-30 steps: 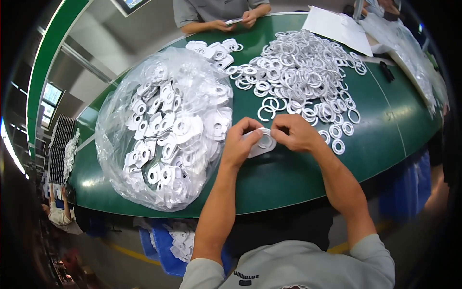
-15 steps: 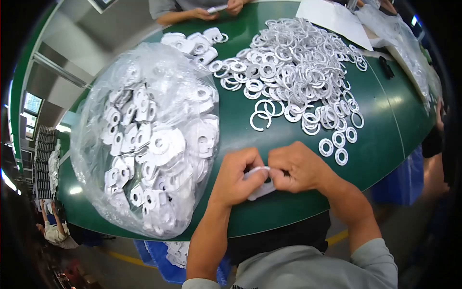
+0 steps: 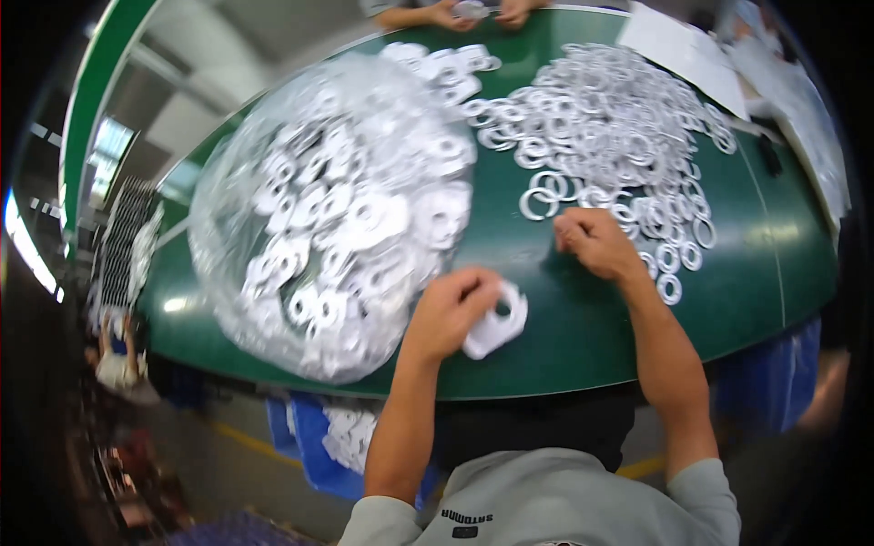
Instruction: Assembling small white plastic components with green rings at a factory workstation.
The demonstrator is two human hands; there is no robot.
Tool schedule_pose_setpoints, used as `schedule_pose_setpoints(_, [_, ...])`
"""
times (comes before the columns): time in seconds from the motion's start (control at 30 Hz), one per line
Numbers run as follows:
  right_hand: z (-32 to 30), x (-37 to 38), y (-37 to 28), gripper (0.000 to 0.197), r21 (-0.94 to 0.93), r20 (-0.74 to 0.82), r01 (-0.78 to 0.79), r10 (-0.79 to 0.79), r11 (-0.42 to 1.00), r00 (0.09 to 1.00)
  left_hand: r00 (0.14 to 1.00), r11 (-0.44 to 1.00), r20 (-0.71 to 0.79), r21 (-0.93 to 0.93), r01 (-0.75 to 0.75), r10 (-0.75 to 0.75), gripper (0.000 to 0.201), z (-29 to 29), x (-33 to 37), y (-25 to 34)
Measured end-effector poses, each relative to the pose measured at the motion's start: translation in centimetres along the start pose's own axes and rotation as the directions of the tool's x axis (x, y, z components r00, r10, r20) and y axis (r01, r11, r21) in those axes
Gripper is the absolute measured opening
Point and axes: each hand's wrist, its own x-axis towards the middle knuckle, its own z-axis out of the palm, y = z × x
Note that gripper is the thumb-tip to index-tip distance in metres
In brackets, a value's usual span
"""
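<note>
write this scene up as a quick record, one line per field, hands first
left hand: grips a flat white piece with a round hole
right hand: fingers curled, near a heap of flat white rings; contents unclear
left side: large clear plastic bag with many white holed pieces
surface: smooth green tabletop
far edge: co-worker's hands, around a small pale item
below near edge: blue bin containing white pieces
</note>
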Motion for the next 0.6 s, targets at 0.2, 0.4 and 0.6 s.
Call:
schedule_pose_setpoints(0.2, [0.4,0.6,0.8,0.037,-0.055,0.053,-0.015,0.017,0.998,0.998,0.995,0.84,-0.048,0.54,-0.052,0.093,0.024,-7.3,-17.8,-2.8])
schedule_pose_setpoints(0.4, [0.1,0.5,0.7,0.042,-0.009,0.0,-0.065,0.065,0.998,0.998,0.862,0.744,-0.43,0.662,0.097,0.27,0.016,-11.4,-16.8,1.2])
schedule_pose_setpoints(0.6, [-1.6,0.4,0.1,0.041,0.037,-0.204,-0.002,0.01,0.999,0.979,0.877,0.595,-0.305,0.803,0.027,0.372,0.039,-17.1,-0.7,-2.5])
